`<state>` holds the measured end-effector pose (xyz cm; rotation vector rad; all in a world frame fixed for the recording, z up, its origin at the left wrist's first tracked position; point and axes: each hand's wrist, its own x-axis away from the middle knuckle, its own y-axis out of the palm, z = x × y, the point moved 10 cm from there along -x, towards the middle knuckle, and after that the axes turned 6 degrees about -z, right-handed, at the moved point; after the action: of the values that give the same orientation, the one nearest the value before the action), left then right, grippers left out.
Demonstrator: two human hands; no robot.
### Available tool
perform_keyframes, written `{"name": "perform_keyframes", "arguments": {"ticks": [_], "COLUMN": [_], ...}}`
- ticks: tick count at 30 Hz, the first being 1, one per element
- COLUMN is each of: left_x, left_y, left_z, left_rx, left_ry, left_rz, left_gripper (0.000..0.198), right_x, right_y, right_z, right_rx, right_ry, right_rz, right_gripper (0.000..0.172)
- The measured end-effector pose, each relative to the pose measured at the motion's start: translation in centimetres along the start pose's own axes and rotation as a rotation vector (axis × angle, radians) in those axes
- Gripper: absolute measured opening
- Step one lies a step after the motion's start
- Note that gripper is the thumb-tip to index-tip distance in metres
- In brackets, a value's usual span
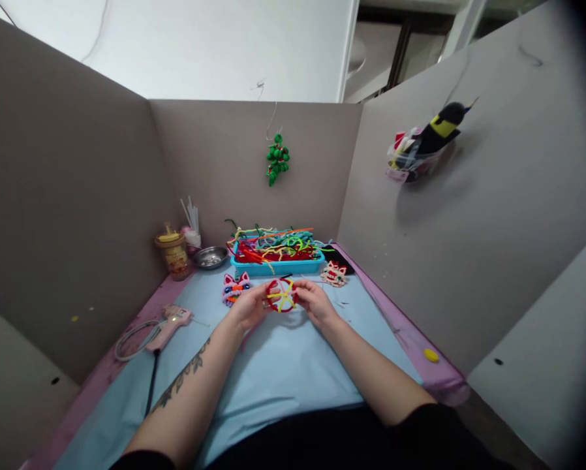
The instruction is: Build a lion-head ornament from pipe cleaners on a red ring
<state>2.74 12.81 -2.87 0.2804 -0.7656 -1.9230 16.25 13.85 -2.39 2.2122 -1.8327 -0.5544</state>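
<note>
Both my hands meet over the light blue mat point(278, 365), holding a small pipe-cleaner ring point(282, 295) with a red rim and yellow spokes crossing inside it. My left hand point(248, 307) pinches the ring's left side with closed fingers. My right hand point(312, 301) pinches its right side the same way. Just beyond the ring stands a turquoise tray point(278, 265) heaped with pipe cleaners of many colours. A pink and blue pipe-cleaner face point(235, 288) lies to the left of my hands, and a white and red one point(334, 274) lies to the right.
A pink glue gun point(170, 324) with a coiled cord lies at the left. A small metal bowl point(209, 257), a yellow-lidded jar point(173, 254) and white sticks stand at the back left. Grey partition walls enclose the desk; a green ornament point(277, 160) hangs on the back one.
</note>
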Motion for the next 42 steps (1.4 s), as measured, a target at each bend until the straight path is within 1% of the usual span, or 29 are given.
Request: {"name": "perform_keyframes", "arguments": {"ticks": [2,4,8,12,14,16,18,19,21,23,26,28,32,37,39,42], "left_x": [0.1,0.3,0.5,0.3,0.3,0.2,0.1,0.0,-0.3,-0.4,-0.4,-0.3,0.0,0.0,0.0,0.1], "left_y": [-0.5,-0.6,-0.4,-0.3,-0.2,-0.2,-0.3,-0.2,-0.1,0.0,0.7,1.4,2.4,2.2,2.1,1.9], "left_z": [0.1,-0.1,-0.3,0.4,0.6,0.5,0.3,0.2,-0.1,-0.5,-0.7,-0.7,-1.5,-2.4,-2.4,-2.1], "left_rx": [-0.049,-0.077,-0.101,-0.125,-0.166,-0.219,-0.265,-0.284,-0.310,-0.313,-0.272,-0.232,-0.121,0.018,0.027,-0.017], "left_ry": [0.006,-0.018,-0.056,0.015,0.051,0.079,0.117,0.134,0.150,0.138,0.131,0.124,0.043,-0.044,-0.044,-0.013], "left_rz": [0.062,0.095,0.108,0.098,0.084,0.091,0.102,0.101,0.091,0.075,0.027,-0.017,-0.075,-0.049,-0.031,0.004], "left_gripper": [0.015,0.012,0.011,0.009,0.008,0.012,0.018,0.020,0.024,0.026,0.025,0.020,0.009,0.013,0.013,0.010], "right_x": [0.1,0.2,0.3,0.0,0.2,1.1,2.4,3.1,3.9,4.2,4.0,4.0,4.4,5.2,5.4,5.6], "right_y": [0.3,0.6,0.8,0.6,0.5,0.6,1.5,2.1,3.2,3.8,4.3,4.4,4.8,4.9,5.1,5.4], "right_z": [-0.3,-0.6,-0.8,-0.9,-2.0,-4.1,-5.9,-6.5,-6.9,-6.9,-6.5,-6.4,-6.8,-7.4,-7.5,-7.7], "right_rx": [0.063,0.109,0.167,0.284,0.435,0.650,0.861,0.946,1.065,1.139,1.195,1.201,1.183,1.189,1.207,1.228], "right_ry": [-0.020,-0.045,-0.066,-0.087,-0.183,-0.358,-0.538,-0.603,-0.675,-0.692,-0.682,-0.682,-0.729,-0.792,-0.807,-0.831], "right_rz": [-0.022,-0.036,-0.058,-0.073,-0.031,0.056,0.117,0.126,0.128,0.130,0.115,0.101,0.098,0.145,0.147,0.141], "right_gripper": [0.022,0.021,0.020,0.018,0.018,0.019,0.018,0.016,0.013,0.010,0.006,0.007,0.012,0.014,0.014,0.014]}}
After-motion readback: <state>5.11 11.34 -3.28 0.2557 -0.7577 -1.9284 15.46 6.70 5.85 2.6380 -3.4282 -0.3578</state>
